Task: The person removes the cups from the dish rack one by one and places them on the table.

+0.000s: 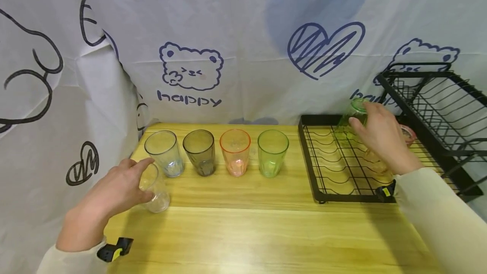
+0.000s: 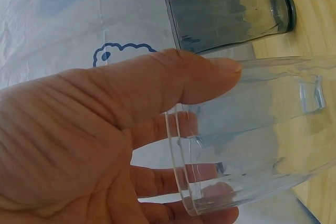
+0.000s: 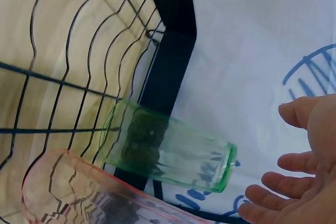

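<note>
My left hand (image 1: 121, 185) grips a clear glass (image 1: 159, 195) near its rim, thumb on one side and fingers on the other; the glass is upright at the table's left edge. To its right, a blue-tinted glass (image 1: 167, 157), a smoky grey glass (image 1: 201, 155), an orange-pink glass (image 1: 236, 155) and a green glass (image 1: 273, 155) stand upright in a row. My right hand (image 1: 382, 136) is beside another green glass (image 3: 168, 145), which stands upside down in the black wire rack (image 1: 310, 160). The right wrist view shows the fingers spread, apart from that glass.
In the rack's lower tier, a pink glass (image 1: 408, 134) and a yellowish glass (image 1: 376, 162), partly hidden by my right arm, stand near the green one. A raised black basket (image 1: 437, 96) rises at the right. White printed cloth (image 1: 243, 20) hangs behind the wooden table (image 1: 243, 231).
</note>
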`<state>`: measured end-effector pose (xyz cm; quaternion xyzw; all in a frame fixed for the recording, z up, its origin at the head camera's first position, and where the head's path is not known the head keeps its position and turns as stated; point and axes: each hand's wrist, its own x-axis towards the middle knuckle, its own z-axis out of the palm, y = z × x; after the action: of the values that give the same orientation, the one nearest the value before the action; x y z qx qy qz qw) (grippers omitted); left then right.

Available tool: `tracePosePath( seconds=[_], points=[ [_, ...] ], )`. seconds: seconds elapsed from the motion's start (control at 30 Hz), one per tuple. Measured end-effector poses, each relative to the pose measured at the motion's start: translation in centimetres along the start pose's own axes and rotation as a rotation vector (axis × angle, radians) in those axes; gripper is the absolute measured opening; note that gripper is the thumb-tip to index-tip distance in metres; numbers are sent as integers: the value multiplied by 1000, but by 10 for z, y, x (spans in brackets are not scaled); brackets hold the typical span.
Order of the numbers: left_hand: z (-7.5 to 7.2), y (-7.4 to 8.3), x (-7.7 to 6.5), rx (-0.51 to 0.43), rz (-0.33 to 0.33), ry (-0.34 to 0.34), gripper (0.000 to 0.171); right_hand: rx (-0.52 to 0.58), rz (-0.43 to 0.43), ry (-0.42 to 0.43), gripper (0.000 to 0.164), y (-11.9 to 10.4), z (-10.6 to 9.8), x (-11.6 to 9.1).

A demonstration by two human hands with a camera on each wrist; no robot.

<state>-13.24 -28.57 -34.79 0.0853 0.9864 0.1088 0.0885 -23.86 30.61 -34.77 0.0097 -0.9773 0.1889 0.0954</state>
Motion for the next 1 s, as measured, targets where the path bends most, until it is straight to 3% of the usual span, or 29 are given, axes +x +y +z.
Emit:
tracePosePath(
  seconds=[0.23,0.5,0.6,0.77,1.0],
  points=[
    [1,0,0,-2,-3,0,92,-74,57,-21,77,7,2,16],
    [2,1,-1,5,1,20,89,-190,142,-38,77,18,-1,10],
    [2,1,-1,5,0,22,89,-195,200,-81,76,23,-2,7],
    [2,1,-2,0,-4,18,90,-207,306,-173,89,30,-3,5],
    [1,2,-2,-5,-7,15,90,-163,360,-207,101,44,-3,0]
  ],
)
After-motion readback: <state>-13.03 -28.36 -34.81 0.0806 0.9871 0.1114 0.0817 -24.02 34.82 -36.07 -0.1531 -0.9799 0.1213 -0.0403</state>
